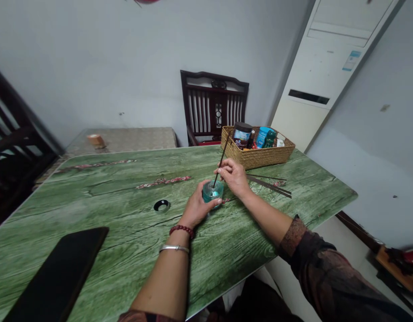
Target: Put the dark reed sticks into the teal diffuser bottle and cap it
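Teal glass jar [213,193] sits on the green woodgrain bench [92,199], cupped steady by the left hand [197,208]; right hand [233,175], close beside, pinches a thin dark reed stick [223,154] at a slight tilt between its fingertips [219,170], lower end at the jar's mouth; spare sticks [270,185] lie just beyond, near a wicker basket [256,156].

No text is legible; the jar [242,136] and bottle [262,137] labels blur.

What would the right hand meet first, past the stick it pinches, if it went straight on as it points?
The right hand probably meets the dark wooden chair beyond the green tabletop; depth is unclear.
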Tool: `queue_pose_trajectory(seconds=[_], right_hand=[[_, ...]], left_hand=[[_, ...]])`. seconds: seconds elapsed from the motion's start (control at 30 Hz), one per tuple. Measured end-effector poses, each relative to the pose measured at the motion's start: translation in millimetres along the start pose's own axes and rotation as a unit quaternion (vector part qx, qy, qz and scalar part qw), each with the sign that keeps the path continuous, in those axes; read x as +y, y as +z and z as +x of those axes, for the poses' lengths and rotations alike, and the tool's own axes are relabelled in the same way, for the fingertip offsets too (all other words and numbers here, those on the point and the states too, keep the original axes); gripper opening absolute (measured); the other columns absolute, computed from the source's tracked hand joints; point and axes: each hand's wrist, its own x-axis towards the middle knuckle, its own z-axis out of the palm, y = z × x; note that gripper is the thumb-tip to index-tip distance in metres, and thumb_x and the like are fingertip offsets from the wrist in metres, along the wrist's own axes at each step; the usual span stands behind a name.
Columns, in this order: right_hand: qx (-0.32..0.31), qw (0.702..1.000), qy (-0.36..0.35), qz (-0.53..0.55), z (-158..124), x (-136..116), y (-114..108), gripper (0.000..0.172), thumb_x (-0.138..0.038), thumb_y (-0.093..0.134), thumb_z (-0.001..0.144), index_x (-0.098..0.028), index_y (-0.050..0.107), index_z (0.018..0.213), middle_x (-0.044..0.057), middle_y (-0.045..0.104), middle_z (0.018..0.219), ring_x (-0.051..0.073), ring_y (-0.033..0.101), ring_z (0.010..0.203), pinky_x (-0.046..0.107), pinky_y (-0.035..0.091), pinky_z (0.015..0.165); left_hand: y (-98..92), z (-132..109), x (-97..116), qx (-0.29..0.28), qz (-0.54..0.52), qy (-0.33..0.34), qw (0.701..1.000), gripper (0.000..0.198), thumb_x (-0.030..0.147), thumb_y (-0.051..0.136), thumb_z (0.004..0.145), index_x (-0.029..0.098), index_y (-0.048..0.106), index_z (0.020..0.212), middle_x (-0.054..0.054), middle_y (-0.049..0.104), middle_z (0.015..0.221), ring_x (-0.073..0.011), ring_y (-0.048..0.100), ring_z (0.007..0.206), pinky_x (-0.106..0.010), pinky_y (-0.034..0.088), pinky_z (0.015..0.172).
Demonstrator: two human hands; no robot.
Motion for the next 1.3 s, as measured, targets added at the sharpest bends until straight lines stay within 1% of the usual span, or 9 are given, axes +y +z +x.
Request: queue_pose_trajectory(seconds=[0.1,0.23,0.37,0.5,0.67,0.83,0.97,1.07,1.3], right_hand=[[0.004,0.999,-0.003,-0.045,-3,6,-11,0.021,-0.038,0.067,0.08,-0.022,0.064,0.094,-0.001,0.071,0.082,0.014,0.068,0.074,0.025,0.052,0.064],[0.068,0.981,-0.018,-0.181,-14,13,-59,0.021,-0.037,0.062,0.084,-0.021,0.068,0.097,0.002,0.073,0.089,0.016,0.067,0.079,0.029,0.052,0.076],[0.123,0.917,0.011,-0.38,-40,31,-123,0.022,-0.029,0.051,0.09,-0.018,0.07,0.092,0.006,0.073,0.091,0.02,0.065,0.085,0.031,0.048,0.084],[0.088,0.837,0.071,-0.535,-64,51,-158,0.027,-0.022,0.048,0.092,-0.017,0.074,0.1,0.011,0.071,0.099,0.022,0.063,0.098,0.031,0.044,0.092],[0.002,0.776,0.112,-0.621,-70,59,-153,0.03,-0.023,0.054,0.093,-0.019,0.074,0.116,0.012,0.068,0.109,0.024,0.059,0.104,0.031,0.04,0.094],[-0.018,0.741,0.129,-0.659,-69,56,-148,0.032,-0.026,0.053,0.095,-0.019,0.071,0.122,0.014,0.066,0.111,0.026,0.057,0.105,0.034,0.038,0.094],[-0.009,0.738,0.111,-0.666,-70,55,-148,0.026,-0.027,0.053,0.095,-0.02,0.073,0.11,0.012,0.066,0.105,0.025,0.057,0.102,0.033,0.039,0.091],[0.002,0.741,0.102,-0.664,-71,54,-149,0.026,-0.028,0.055,0.094,-0.019,0.071,0.113,0.012,0.066,0.106,0.025,0.057,0.103,0.032,0.039,0.09],[-0.042,0.737,0.122,-0.663,-70,49,-145,0.018,-0.022,0.053,0.094,-0.017,0.071,0.098,0.012,0.069,0.101,0.024,0.06,0.099,0.031,0.038,0.089]], left_hand=[[-0.9,0,3,0.002,0.001,-0.002,1.0,0.077,0.051,0.076,0.067,0.018,0.05,0.131,-0.014,0.064,0.127,-0.0326,0.062,0.117,-0.049,0.047,0.102],[-1.8,0,5,0.003,0.001,-0.017,1.0,0.078,0.051,0.077,0.066,0.018,0.051,0.132,-0.014,0.065,0.127,-0.033,0.063,0.116,-0.05,0.046,0.102],[-1.8,1,4,-0.002,0.008,-0.023,1.0,0.08,0.052,0.076,0.066,0.017,0.05,0.133,-0.015,0.066,0.125,-0.0337,0.064,0.114,-0.051,0.047,0.101],[-1.1,2,1,0.0,0.015,-0.027,1.0,0.081,0.054,0.076,0.066,0.018,0.049,0.134,-0.015,0.066,0.126,-0.0342,0.063,0.115,-0.051,0.047,0.102],[-0.8,2,-4,-0.005,0.02,-0.018,1.0,0.079,0.053,0.075,0.069,0.02,0.047,0.136,-0.015,0.063,0.132,-0.0335,0.061,0.12,-0.051,0.045,0.105],[-1.3,1,-3,0.0,0.024,-0.017,1.0,0.079,0.054,0.075,0.069,0.019,0.048,0.135,-0.015,0.063,0.131,-0.0333,0.062,0.119,-0.05,0.046,0.104],[-1.4,1,0,-0.001,0.021,-0.022,1.0,0.08,0.054,0.074,0.069,0.018,0.048,0.135,-0.016,0.063,0.13,-0.0334,0.062,0.119,-0.05,0.045,0.105],[-1.3,1,0,0.001,0.02,-0.017,1.0,0.079,0.054,0.075,0.068,0.018,0.049,0.134,-0.015,0.063,0.129,-0.0332,0.062,0.118,-0.05,0.046,0.104],[-1.6,2,-2,-0.007,0.023,-0.012,1.0,0.08,0.054,0.074,0.07,0.017,0.047,0.135,-0.016,0.063,0.131,-0.0337,0.061,0.119,-0.05,0.045,0.105]])
